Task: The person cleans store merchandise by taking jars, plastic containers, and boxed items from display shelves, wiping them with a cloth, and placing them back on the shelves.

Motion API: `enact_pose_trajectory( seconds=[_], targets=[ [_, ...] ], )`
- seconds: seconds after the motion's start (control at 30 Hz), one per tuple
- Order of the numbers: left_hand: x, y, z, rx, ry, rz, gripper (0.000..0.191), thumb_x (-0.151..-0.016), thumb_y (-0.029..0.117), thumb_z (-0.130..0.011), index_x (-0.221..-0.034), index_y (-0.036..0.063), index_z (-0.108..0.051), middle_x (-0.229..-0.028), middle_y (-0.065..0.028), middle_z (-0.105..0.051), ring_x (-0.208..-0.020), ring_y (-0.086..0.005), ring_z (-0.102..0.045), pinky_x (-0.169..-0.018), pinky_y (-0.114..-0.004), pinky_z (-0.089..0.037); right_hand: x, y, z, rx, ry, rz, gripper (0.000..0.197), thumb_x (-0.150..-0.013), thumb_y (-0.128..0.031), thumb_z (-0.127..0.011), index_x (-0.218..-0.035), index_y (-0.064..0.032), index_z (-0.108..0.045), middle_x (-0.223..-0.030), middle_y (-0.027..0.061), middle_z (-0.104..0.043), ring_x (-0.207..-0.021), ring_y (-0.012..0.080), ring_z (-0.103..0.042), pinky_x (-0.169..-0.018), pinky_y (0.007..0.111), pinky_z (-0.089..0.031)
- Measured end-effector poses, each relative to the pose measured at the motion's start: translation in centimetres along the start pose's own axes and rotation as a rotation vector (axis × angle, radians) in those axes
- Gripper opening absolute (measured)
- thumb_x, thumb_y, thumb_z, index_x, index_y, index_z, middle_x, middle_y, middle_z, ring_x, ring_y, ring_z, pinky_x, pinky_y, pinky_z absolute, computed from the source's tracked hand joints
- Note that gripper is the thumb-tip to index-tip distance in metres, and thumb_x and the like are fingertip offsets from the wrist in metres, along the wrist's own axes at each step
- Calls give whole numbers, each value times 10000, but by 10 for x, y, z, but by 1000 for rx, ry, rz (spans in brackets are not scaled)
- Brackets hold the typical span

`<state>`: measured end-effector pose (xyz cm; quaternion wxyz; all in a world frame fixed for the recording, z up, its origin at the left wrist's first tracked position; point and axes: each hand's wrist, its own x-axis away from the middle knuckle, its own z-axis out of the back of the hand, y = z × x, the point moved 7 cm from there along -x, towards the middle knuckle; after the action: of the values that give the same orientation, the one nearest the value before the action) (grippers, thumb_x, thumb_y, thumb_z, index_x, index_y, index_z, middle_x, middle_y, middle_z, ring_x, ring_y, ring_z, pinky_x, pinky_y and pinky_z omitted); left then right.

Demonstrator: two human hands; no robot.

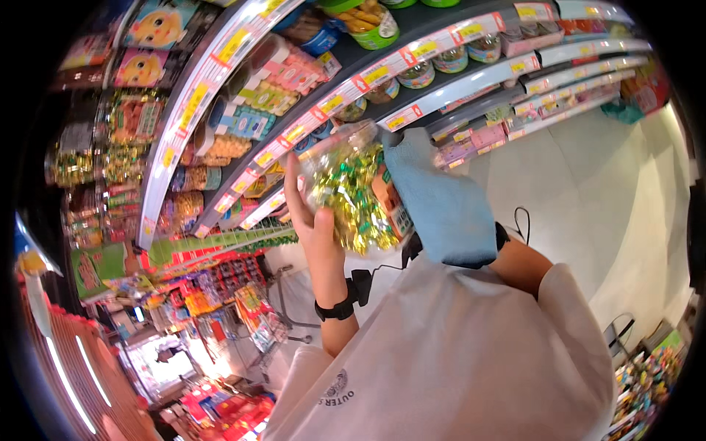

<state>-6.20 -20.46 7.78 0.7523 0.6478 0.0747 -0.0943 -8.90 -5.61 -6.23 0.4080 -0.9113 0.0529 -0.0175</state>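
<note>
A clear plastic jar (353, 198) full of gold and green foil-wrapped pieces is tilted in front of my chest, with a printed label on its right side. My left hand (317, 231) holds the jar's left side, thumb on the near face and a finger stretched up along it. A black strap with a small device circles that wrist. A light blue cloth (447, 204) covers my right hand, whose fingers are hidden; the cloth lies against the jar's right side.
Curved-looking shelves with a price rail (380, 71) run above and left, holding jars and packs. More foil-filled jars (129, 118) stand at the far left. Red goods (226, 408) lie on a display lower left. Pale floor (551, 182) shows at right, with shelved goods (645, 380) lower right.
</note>
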Motion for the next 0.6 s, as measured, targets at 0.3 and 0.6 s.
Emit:
enact_pose_trajectory(
  seconds=[0.3, 0.6],
  targets=[
    [21, -13, -8, -165, 74, 56, 945, -793, 120, -773, -1519, -20, -184, -1440, -175, -385, -1250, -247, -485, -1040, -342, -431, 56, 1, -11, 126, -6, -86, 764, -886, -274, -646, -1481, 62, -303, -1470, 193, -407, -1376, 323, -376, -1125, 434, -306],
    [82, -59, 30, 759, -124, 637, 818, -852, 330, -726, -1484, 16, -313, -1004, -89, -670, -895, -187, -661, -732, -281, -557, 26, -23, 3, 114, -73, -149, 799, -860, -289, -662, -1482, 60, -302, -1466, 190, -412, -1369, 320, -382, -1121, 432, -310]
  ],
)
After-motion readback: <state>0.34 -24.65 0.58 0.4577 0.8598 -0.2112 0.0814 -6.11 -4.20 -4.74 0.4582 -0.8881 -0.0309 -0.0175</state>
